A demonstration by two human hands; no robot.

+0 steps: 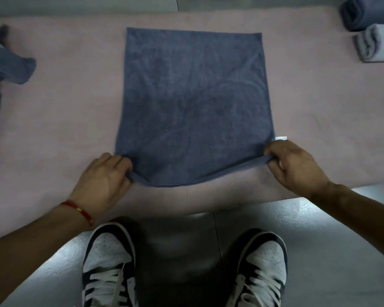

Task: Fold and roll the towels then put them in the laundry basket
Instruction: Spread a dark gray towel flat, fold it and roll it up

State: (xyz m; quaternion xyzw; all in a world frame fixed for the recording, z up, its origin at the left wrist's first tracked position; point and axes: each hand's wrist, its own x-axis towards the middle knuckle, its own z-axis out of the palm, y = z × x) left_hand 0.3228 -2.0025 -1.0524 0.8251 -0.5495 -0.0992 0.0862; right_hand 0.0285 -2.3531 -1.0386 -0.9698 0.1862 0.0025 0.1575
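Towel (pixel 193 107), blue-grey, lies spread flat on a pink mat (pixel 64 103); its near edge sits just short of the mat's near edge. Nearest, below the towel: two dark-and-white sneakers (pixel 108 264) on the grey floor (pixel 341 251). Left hand (pixel 102 176) at the towel's near left corner, fingers curled round the cloth, pinching it. Red cord bracelet (pixel 77 208) on that wrist. Right hand (pixel 295 165) at the towel's near right corner, fingers and thumb bunched on the hem, gripping it. The edge between the hands sags slightly toward the person. White tag (pixel 280 138) pokes out just beyond the right hand. Left of the towel, well apart: crumpled blue cloth heap (pixel 5 67). Far right of the towel: light-blue rolled towel (pixel 375 44), darker rolled towel (pixel 364 12) just beyond it.
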